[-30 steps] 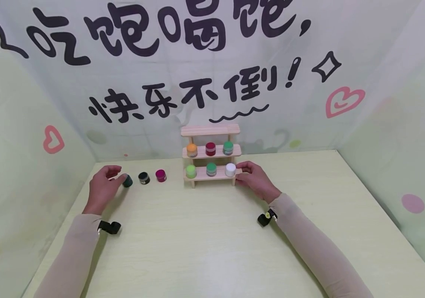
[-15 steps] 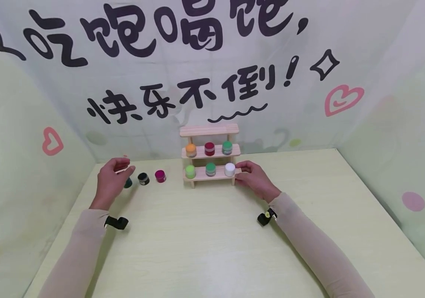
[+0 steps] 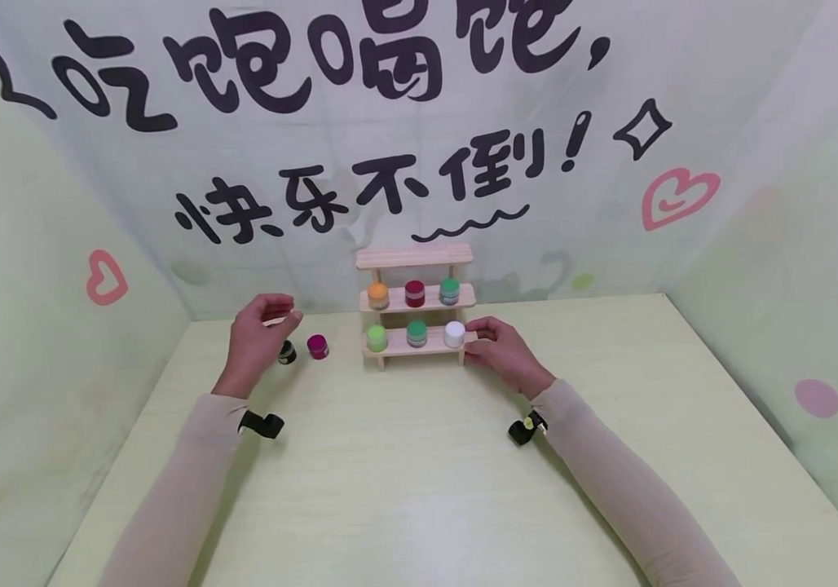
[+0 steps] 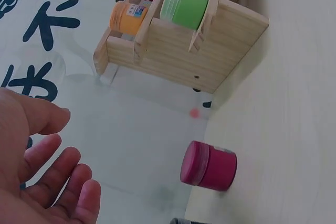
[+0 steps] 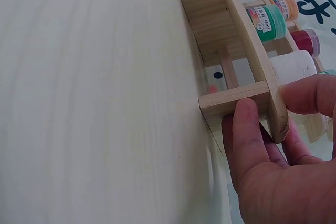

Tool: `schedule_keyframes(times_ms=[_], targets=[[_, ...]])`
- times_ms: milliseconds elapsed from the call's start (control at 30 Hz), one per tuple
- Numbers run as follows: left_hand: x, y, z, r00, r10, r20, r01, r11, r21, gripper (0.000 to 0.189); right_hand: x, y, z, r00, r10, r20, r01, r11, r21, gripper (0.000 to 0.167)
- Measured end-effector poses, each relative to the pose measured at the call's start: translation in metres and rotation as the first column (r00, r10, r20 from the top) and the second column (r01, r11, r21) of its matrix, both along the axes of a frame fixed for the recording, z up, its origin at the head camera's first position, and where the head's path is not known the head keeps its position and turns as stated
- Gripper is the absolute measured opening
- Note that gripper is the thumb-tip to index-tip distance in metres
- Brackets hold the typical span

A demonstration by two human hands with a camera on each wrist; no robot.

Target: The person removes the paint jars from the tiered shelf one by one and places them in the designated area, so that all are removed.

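Observation:
My left hand (image 3: 259, 342) hovers over the table's left side, its fingers loosely bent with nothing between them in the left wrist view. Just by it stands a black jar (image 3: 287, 354), partly covered by the hand. Right of that is a magenta paint jar (image 3: 318, 347), also seen upright in the left wrist view. My right hand (image 3: 505, 353) holds the right end of a small tiered wooden rack (image 5: 233, 98), thumb above and fingers below the lower board. On that board are a light green jar (image 3: 377, 338), a green jar (image 3: 416, 333) and a white jar (image 3: 454, 334).
The rack's middle tier bears an orange jar (image 3: 378, 296), a dark red jar (image 3: 415, 293) and another green jar (image 3: 449, 292). Its top board (image 3: 415, 257) is bare. Behind the pale wooden table (image 3: 404, 473) hangs a printed cloth backdrop (image 3: 302, 269).
My left hand has moved right and away from the dark green jar, which it now hides, to above the black jar. My right hand keeps its hold on the rack.

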State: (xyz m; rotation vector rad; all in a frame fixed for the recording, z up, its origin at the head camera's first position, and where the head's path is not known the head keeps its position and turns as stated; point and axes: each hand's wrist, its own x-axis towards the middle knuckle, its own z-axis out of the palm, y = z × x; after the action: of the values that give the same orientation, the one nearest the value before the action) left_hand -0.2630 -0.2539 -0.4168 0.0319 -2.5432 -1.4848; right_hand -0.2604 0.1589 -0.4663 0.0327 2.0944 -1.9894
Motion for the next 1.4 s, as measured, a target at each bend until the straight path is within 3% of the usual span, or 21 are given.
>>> schedule_keyframes(times_ms=[633, 1000, 1400], targets=[[-0.015, 0.064, 0.013, 0.995, -0.103, -0.016, 0.103, 0.991, 0.083, 0.041, 0.000, 0.001, -0.003, 1.000, 0.000, 0.006, 0.000, 1.000, 0.012, 0.041], [-0.025, 0.092, 0.008, 0.982, -0.183, -0.039, 0.187, 0.974, 0.126, 0.046, -0.001, 0.001, -0.001, 1.000, 0.001, 0.014, -0.001, 1.000, 0.018, 0.042], [-0.029, 0.112, 0.006, 0.980, -0.197, -0.004, 0.196, 0.975, 0.105, 0.051, 0.000, 0.001, 0.000, 1.000, 0.001, 0.016, -0.002, 1.000, 0.017, 0.041]])
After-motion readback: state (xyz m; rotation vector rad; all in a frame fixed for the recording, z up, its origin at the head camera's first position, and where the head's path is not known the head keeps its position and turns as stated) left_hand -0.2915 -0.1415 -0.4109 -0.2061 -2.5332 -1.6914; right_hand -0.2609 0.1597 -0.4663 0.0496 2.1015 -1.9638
